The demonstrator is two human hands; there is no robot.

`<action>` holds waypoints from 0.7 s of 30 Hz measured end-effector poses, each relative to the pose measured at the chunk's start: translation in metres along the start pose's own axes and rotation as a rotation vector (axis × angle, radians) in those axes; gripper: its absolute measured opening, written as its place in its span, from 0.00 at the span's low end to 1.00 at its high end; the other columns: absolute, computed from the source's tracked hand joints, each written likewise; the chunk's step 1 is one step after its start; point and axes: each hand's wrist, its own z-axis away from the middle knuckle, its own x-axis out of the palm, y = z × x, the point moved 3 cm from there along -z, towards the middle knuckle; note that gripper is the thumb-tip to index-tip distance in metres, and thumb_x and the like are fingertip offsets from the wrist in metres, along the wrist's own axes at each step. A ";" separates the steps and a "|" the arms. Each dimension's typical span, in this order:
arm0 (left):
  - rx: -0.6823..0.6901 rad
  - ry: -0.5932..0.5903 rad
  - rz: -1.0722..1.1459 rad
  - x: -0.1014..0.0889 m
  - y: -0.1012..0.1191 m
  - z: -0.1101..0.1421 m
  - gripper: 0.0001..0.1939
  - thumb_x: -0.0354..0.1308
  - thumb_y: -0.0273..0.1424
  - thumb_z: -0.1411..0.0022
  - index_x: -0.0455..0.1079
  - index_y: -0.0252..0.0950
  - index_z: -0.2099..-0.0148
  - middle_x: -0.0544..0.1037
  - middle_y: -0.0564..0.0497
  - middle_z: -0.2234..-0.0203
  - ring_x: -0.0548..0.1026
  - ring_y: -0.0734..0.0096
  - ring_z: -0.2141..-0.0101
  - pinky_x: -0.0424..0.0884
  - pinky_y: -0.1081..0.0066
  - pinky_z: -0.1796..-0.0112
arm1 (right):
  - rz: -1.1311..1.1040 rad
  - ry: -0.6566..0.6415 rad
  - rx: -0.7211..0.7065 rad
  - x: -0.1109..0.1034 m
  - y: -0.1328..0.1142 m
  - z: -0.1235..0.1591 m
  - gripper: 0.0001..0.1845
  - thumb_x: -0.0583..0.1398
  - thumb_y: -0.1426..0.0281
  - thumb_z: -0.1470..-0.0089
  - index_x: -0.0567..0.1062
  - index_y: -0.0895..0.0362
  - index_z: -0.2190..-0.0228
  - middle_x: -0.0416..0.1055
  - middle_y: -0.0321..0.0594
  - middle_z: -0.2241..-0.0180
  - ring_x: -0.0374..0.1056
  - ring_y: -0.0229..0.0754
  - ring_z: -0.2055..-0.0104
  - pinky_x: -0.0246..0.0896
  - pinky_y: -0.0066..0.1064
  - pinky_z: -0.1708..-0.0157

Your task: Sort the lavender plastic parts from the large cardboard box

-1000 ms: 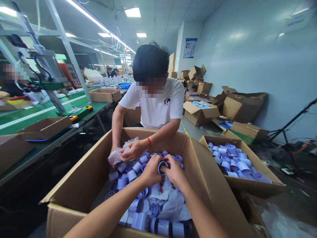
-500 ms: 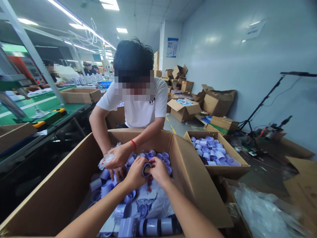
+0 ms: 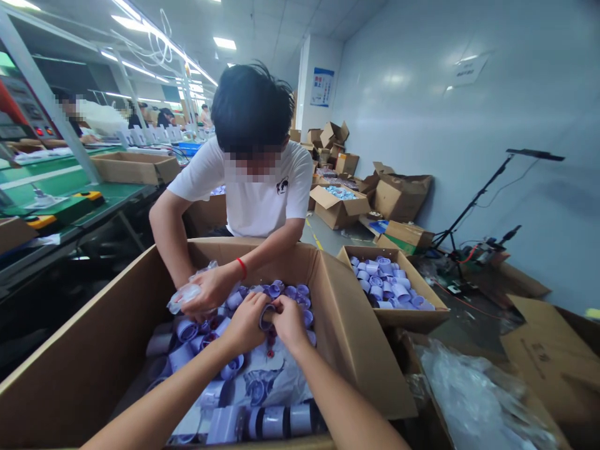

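My left hand (image 3: pixel 248 323) is closed round a lilac plastic cup (image 3: pixel 267 317), its round open rim turned towards me. On the cup's right side, the fingers of my right hand (image 3: pixel 287 320) are pinched at the rim; the fingertips are partly hidden. Both hands hover over a large cardboard box (image 3: pixel 375 350) holding many similar lilac cups (image 3: pixel 276 423), some in a row along the near side. Crumpled white sheeting (image 3: pixel 285 384) and small red pieces (image 3: pixel 270 354) lie beneath my hands.
Opposite me a co-worker's hands (image 3: pixel 206 290) reach into the same box, one holding a clear plastic bag (image 3: pixel 185 297). A smaller box of lilac cups (image 3: pixel 344 257) stands to the right, near clear plastic wrap (image 3: pixel 469 387). A green workbench (image 3: pixel 112 197) runs along the left.
My view has shifted slightly, so the scene sits further left. The co-worker's hands have moved a little left over the cups. Both my hands keep hold of the same cup.
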 end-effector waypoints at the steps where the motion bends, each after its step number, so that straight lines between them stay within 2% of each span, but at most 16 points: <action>1: -0.015 0.017 0.006 -0.001 -0.001 0.000 0.17 0.51 0.19 0.64 0.60 0.39 0.68 0.70 0.50 0.72 0.68 0.60 0.66 0.66 0.63 0.65 | 0.029 0.011 -0.022 0.001 -0.002 0.002 0.08 0.56 0.80 0.61 0.69 0.56 0.77 0.70 0.33 0.78 0.67 0.40 0.74 0.57 0.27 0.74; 6: -0.070 0.061 0.024 -0.006 -0.002 0.003 0.17 0.51 0.18 0.64 0.61 0.39 0.68 0.71 0.50 0.71 0.69 0.59 0.65 0.67 0.64 0.65 | 0.156 0.041 -0.106 0.012 -0.008 0.009 0.12 0.54 0.81 0.58 0.68 0.54 0.70 0.73 0.38 0.70 0.70 0.44 0.65 0.61 0.31 0.66; 12: -0.077 0.003 0.022 0.000 -0.002 0.005 0.17 0.53 0.18 0.62 0.62 0.38 0.66 0.72 0.48 0.69 0.69 0.59 0.64 0.66 0.63 0.63 | 0.230 0.032 -0.068 0.014 0.001 0.009 0.13 0.54 0.82 0.56 0.67 0.54 0.69 0.72 0.39 0.71 0.69 0.43 0.67 0.58 0.30 0.68; 18: -0.110 -0.043 0.136 -0.002 -0.006 -0.001 0.17 0.55 0.20 0.63 0.60 0.38 0.66 0.71 0.52 0.71 0.70 0.63 0.67 0.66 0.67 0.66 | 0.015 -0.169 -0.059 -0.002 -0.004 -0.006 0.09 0.60 0.76 0.60 0.63 0.54 0.76 0.64 0.29 0.78 0.64 0.38 0.73 0.55 0.27 0.71; 21: -0.100 -0.055 0.160 -0.002 -0.004 -0.004 0.16 0.56 0.22 0.62 0.59 0.38 0.67 0.70 0.53 0.70 0.70 0.64 0.67 0.66 0.68 0.66 | -0.077 -0.209 -0.016 -0.010 -0.006 -0.010 0.10 0.61 0.74 0.60 0.63 0.55 0.77 0.63 0.28 0.78 0.62 0.37 0.73 0.55 0.26 0.72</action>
